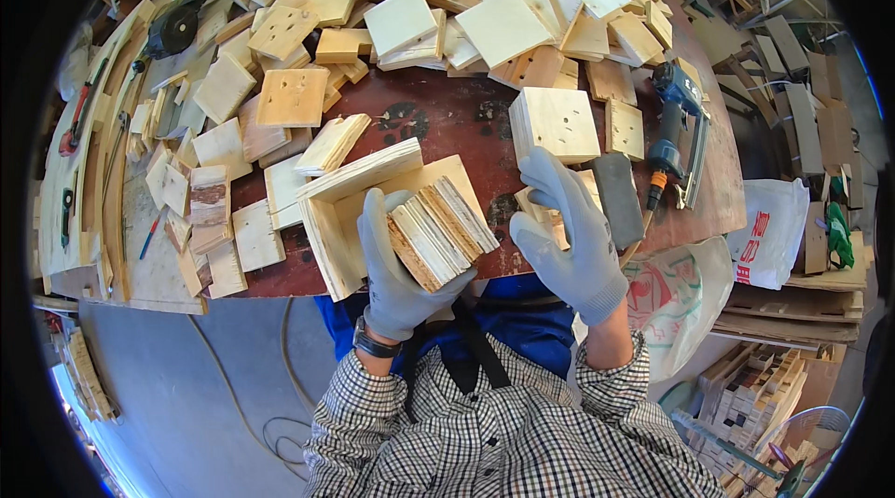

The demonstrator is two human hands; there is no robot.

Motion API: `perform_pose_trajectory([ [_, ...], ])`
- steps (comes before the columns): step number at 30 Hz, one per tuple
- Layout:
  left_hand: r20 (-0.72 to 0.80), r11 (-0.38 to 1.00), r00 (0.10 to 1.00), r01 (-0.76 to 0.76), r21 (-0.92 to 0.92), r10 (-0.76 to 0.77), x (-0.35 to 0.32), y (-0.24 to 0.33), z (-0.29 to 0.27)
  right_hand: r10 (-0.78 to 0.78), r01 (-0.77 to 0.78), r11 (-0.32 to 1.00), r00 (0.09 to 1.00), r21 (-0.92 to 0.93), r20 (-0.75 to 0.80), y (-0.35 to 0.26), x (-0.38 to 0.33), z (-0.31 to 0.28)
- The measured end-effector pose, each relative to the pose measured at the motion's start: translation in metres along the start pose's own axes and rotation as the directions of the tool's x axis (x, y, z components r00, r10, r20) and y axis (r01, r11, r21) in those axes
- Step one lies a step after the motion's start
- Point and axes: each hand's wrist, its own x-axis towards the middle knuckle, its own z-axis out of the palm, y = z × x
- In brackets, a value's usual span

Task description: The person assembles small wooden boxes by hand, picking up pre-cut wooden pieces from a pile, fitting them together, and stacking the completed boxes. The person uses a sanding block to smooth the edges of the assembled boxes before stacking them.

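Observation:
My left hand (401,274), in a grey glove, grips a stack of small wooden blocks (443,229) standing on edge, thumb on one side and fingers beneath. Just behind this stack is an L-shaped pair of boards (359,177) on the table. My right hand (576,242), also gloved, is open with its fingers apart and nothing visibly in it. It hovers by a pile of square plywood pieces (564,120), beside a dark grey block (616,188). Smaller wood pieces (550,211) partly show behind its fingers.
A large heap of square wood offcuts (401,20) covers the far side of the dark red table (401,106). On the right lies a blue-black air nailer (673,130) with its hose. A tape measure (177,24) and long strips are at left; bags (685,297) hang right.

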Motion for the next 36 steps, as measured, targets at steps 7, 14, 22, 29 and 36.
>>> perform_pose_trajectory([
  [7,0.0,0.997,1.0,0.02,-0.073,-0.02,-0.004,-0.006,0.003,-0.132,0.14,0.905,0.99,-0.402,0.048,-0.025,-0.022,0.04],
  [14,0.013,0.966,0.996,0.085,-0.246,-0.084,-0.012,-0.006,0.003,-0.146,0.096,0.858,0.988,-0.504,-0.059,-0.03,-0.026,0.083],
  [22,0.05,0.898,0.998,0.058,-0.435,-0.04,-0.013,0.012,-0.01,-0.125,0.131,0.95,0.991,-0.283,0.037,-0.024,-0.016,0.058],
  [29,0.469,0.844,0.883,0.264,-0.466,-0.017,-0.02,0.025,-0.05,-0.249,0.272,0.962,0.862,0.012,0.442,-0.033,-0.012,-0.01],
  [36,0.283,0.427,0.815,0.522,-0.738,-0.506,-0.037,0.057,-0.032,0.109,-0.283,0.599,0.955,-0.749,-0.274,0.004,0.055,-0.037],
])
